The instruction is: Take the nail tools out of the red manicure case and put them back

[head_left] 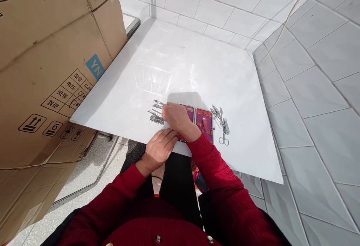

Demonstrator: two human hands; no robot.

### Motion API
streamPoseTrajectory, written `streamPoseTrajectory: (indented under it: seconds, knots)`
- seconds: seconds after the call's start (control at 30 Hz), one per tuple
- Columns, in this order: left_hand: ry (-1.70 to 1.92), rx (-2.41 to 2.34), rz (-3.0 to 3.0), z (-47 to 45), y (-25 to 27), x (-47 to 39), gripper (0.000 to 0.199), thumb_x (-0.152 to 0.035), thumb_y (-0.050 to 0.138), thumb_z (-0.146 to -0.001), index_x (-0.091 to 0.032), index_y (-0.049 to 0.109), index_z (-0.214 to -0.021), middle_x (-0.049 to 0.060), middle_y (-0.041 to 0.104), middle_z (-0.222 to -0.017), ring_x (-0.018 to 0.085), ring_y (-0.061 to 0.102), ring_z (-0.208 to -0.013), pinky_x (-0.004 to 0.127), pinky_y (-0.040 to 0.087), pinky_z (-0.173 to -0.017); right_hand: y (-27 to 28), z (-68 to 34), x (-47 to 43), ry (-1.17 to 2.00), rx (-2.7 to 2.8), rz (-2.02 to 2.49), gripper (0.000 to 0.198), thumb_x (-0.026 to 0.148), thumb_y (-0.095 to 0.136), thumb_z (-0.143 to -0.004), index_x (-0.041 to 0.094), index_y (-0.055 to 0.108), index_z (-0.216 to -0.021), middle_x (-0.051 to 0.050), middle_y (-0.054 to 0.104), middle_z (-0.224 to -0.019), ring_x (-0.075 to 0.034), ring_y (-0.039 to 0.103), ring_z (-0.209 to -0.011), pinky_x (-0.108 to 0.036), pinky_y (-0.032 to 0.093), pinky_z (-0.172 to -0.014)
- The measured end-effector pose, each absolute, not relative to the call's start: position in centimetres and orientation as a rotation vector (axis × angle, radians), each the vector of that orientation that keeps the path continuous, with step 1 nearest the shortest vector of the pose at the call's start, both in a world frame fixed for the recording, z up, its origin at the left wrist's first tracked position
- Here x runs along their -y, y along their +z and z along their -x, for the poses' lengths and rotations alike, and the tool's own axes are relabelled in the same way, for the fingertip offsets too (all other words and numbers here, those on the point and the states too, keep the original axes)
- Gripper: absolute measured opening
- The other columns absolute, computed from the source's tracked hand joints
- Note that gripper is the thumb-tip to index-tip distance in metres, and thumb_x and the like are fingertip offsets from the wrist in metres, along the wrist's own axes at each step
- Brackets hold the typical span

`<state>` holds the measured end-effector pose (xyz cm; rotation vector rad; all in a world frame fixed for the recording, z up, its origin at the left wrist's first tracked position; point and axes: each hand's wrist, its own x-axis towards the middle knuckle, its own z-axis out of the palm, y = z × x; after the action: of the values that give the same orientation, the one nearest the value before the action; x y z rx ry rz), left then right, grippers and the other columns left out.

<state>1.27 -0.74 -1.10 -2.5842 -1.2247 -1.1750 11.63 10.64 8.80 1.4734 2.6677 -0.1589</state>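
An open manicure case (204, 122) with a purple-red lining, elastic loops and a metal rim lies near the front edge of the white board. My right hand (180, 120) crosses over its left half, fingers curled down beside a group of slim metal manicure tools (156, 113). Its fingertips are hidden, so what they pinch cannot be made out. At the case's near left corner, my left hand (161, 149) has its fingers bent together against the edge. Right of the case lie small scissors (224, 140) and a cluster of nail clippers and other metal tools (218, 114).
The white board (213, 73) reaches back to a tiled wall (213, 6), with another tiled wall (315, 99) on the right. A large cardboard box (56, 51) stands close on the left. A pale cable (287, 21) hangs at the back right corner.
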Motion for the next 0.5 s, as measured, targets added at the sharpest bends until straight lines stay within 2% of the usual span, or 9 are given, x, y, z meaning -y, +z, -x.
streamPoseTrajectory:
  seconds: [0.27,0.5]
  knots:
    - [-1.232,1.224,2.621,-1.17,-1.58,0.74,0.036,-0.014,0.050,-0.105,-0.017,0.065,-0.138,0.011,0.074,-0.135,0.025,0.064,-0.136,0.046,0.053,-0.117,8.91,-11.86,-10.53,-0.223,-2.709,-1.440,0.024,0.010,0.048,-0.102,0.012,0.072,-0.107,-0.013,0.073,-0.102,-0.023,0.066,-0.089,-0.033,0.041,-0.075]
    - [-1.251,1.189,2.571,-1.21,-1.87,0.72,0.034,-0.013,0.050,-0.105,-0.015,0.066,-0.134,0.012,0.075,-0.132,0.026,0.065,-0.134,0.046,0.054,-0.115,9.07,-11.67,-10.45,-0.191,-2.693,-1.459,0.025,0.015,0.050,-0.103,0.012,0.075,-0.105,-0.014,0.075,-0.100,-0.024,0.066,-0.088,-0.033,0.040,-0.074]
